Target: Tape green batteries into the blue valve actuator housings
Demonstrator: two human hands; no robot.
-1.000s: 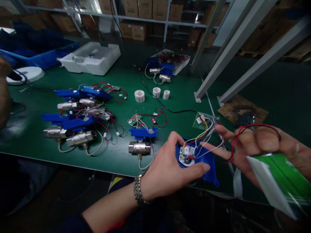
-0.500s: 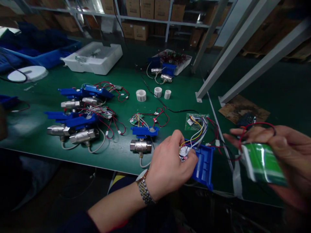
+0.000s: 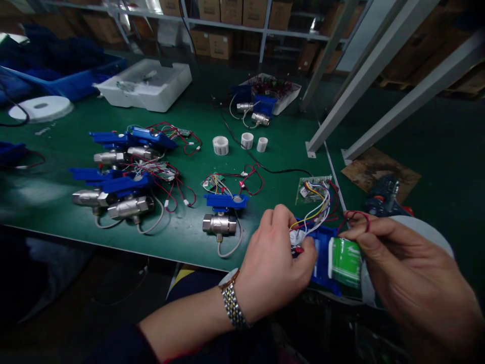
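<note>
My left hand (image 3: 278,260), with a watch on its wrist, is closed around a blue plastic housing (image 3: 324,253) at the table's front edge. Its fingers and thumb pinch near a white part (image 3: 296,237) with wires, partly hidden by them. From there, yellow and white wires run up to a green circuit board (image 3: 312,189) lying behind. My right hand (image 3: 401,258) grips a green shrink-wrapped battery pack (image 3: 345,263) by its right side, just over the housing's right part. A red wire (image 3: 358,215) loops over its fingers.
Several ball valves (image 3: 131,207) with blue housings stand at the left, and one valve (image 3: 220,225) stands centrally. White label rolls (image 3: 220,145) lie behind it. A foam box (image 3: 146,83) sits farther back. Metal posts (image 3: 356,86) rise at the right, near a power tool (image 3: 386,197).
My right hand has brought the battery pack leftward, from the far right to the blue housing. My left hand has shifted slightly right with the housing. The power tool is now more visible.
</note>
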